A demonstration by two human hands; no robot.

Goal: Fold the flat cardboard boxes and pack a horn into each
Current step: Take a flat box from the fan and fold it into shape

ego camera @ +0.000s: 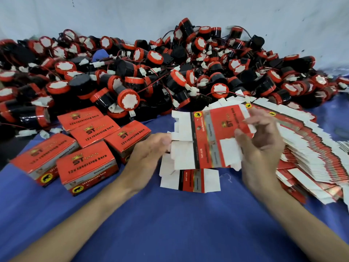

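A flat red-and-white cardboard box (213,137) hangs above the blue cloth between my hands. My left hand (151,150) holds its white flaps on the left side. My right hand (258,140) grips its right edge with thumb in front and fingers curled, blurred. Another flat box (190,180) lies on the cloth just below. A fanned stack of flat boxes (306,154) spreads to the right. A big heap of black-and-red horns (151,76) with wires fills the back.
Several folded red boxes (85,148) marked "12V reversing horn" stand at the left. The blue cloth (170,224) covers the surface up to me. A pale wall (170,14) rises behind the horn heap.
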